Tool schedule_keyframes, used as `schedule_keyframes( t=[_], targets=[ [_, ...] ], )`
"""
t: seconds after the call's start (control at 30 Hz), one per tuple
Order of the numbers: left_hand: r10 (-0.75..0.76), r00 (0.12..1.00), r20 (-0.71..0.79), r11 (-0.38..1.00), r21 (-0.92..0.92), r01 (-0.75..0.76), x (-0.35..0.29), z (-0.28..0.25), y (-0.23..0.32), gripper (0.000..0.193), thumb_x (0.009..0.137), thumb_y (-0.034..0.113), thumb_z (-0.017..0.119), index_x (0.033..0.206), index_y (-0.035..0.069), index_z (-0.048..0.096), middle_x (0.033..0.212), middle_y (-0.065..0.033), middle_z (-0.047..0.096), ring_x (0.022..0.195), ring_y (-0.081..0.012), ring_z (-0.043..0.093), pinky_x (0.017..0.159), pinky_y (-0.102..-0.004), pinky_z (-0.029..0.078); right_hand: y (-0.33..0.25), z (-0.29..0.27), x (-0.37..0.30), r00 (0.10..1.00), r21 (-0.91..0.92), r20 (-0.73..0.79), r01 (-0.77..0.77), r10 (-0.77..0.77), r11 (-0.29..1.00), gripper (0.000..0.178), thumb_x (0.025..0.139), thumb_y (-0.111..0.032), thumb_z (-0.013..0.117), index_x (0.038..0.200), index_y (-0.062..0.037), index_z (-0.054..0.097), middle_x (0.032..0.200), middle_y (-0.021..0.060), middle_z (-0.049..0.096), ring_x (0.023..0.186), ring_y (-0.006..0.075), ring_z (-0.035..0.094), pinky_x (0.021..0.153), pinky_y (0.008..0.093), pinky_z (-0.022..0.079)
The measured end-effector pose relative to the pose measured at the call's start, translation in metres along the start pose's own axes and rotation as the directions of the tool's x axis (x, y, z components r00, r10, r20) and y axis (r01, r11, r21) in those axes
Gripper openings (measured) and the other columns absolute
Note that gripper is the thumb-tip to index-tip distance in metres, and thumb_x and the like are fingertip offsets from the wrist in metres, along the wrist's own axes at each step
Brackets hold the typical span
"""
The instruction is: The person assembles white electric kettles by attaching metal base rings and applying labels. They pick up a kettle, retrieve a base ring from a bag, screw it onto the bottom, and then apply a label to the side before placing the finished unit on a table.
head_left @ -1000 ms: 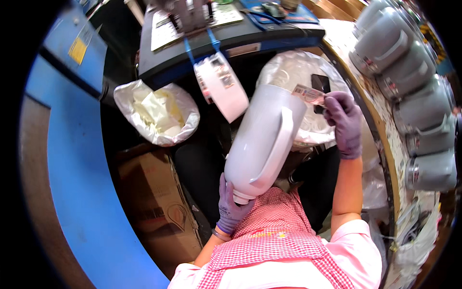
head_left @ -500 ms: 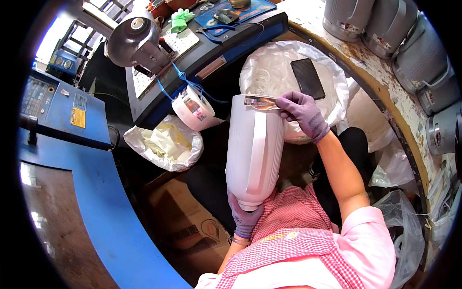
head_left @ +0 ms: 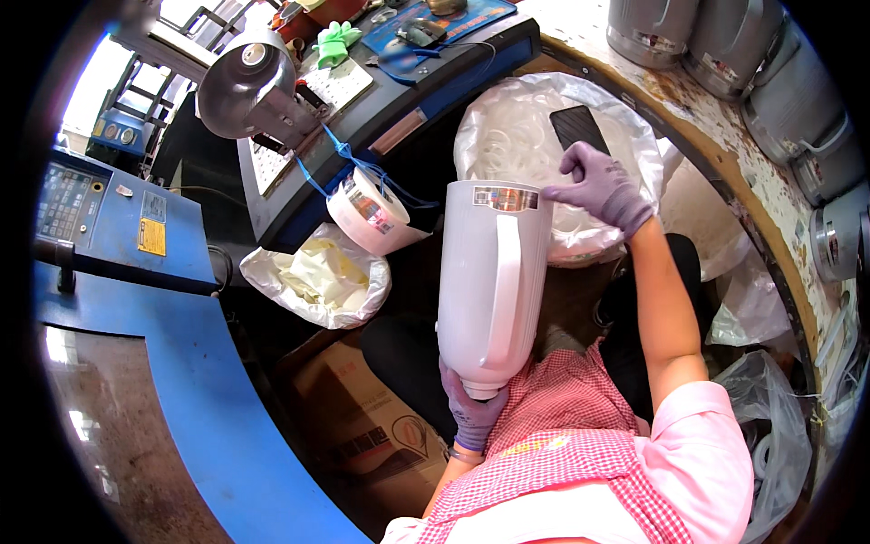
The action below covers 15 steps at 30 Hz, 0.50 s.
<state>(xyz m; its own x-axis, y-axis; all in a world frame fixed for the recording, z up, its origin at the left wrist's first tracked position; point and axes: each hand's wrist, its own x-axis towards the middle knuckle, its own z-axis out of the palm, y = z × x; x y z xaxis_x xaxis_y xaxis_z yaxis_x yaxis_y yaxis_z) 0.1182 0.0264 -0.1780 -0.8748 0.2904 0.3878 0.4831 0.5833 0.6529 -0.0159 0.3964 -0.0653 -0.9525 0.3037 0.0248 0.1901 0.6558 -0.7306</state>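
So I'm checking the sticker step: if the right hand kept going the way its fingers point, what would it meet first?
Probably the small label on the white jug's base; the right hand already has its fingertips at the edge there.

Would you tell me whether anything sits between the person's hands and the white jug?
Nothing visible does. The left hand grips the white jug at its narrow end by the apron, and the right hand touches the label on the wide end.
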Motion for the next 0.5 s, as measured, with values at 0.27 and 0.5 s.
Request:
schedule_keyframes(
  t=[0.27,0.5],
  targets=[
    [0.076,0.996,-0.035,0.997,0.026,-0.075,-0.007,0.004,-0.004,0.105,0.066,0.019,0.086,0.151,0.002,0.027,0.150,-0.0314,0.035,0.136,-0.0466,0.043,0.109,-0.0492,0.041,-0.056,0.022,0.053,0.981,-0.206,0.192,0.082,-0.042,0.975,0.062,0.082,-0.054,0.065,0.120,-0.0047,0.066,0.094,0.0171,0.073,0.092,0.0337,0.070,0.091,0.0449,0.052],
    [-0.298,0.954,-0.018,0.892,-0.363,0.271,0.044,-0.098,0.020,0.103,0.066,0.014,0.090,0.150,-0.003,0.032,0.144,-0.0200,0.050,0.128,-0.0313,0.054,0.109,-0.0442,0.043,-0.044,-0.036,0.009,0.564,-0.462,-0.145,0.688,-0.813,0.559,0.066,0.078,-0.024,0.072,0.142,-0.0185,0.052,0.142,0.0107,0.050,0.129,0.0320,0.049,0.106,0.0467,0.042]
  ],
)
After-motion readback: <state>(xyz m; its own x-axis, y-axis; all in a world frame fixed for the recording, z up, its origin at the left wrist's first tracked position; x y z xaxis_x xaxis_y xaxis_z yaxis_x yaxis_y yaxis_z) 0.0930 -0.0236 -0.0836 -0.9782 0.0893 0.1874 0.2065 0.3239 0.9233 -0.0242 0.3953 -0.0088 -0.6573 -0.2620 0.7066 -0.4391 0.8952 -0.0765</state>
